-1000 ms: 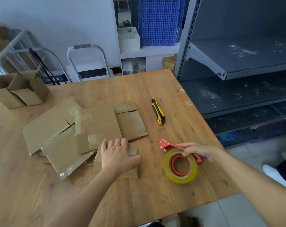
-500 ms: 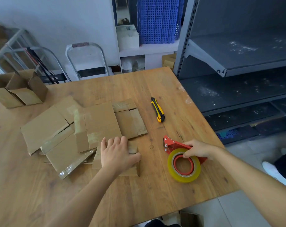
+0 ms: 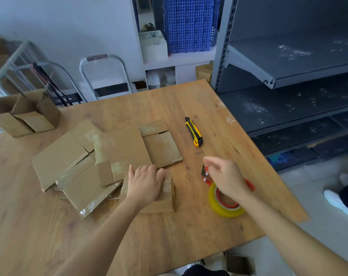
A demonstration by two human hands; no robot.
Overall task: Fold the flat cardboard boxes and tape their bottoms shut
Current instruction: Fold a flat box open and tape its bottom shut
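A: Whereabouts of the box (image 3: 167, 198)?
B: Pinned under the left hand (image 3: 145, 184), palm down with straight fingers. Apparently folded, awaiting tape.
A: And the right hand (image 3: 225, 178)?
B: Hovering with loose, spread fingers just above the tape roll (image 3: 225, 209), gripping nothing.
A: Next?
B: Probably grasping the roll, then running a strip along the bottom seam. Beyond the left hand, flat cardboard (image 3: 85, 166); beyond the right, a knife (image 3: 194, 131).

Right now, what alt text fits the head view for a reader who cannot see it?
A person's left hand rests flat on a folded cardboard box on a wooden table, while the right hand hovers over a tape dispenser. Flat cardboard boxes and a yellow utility knife lie beyond.
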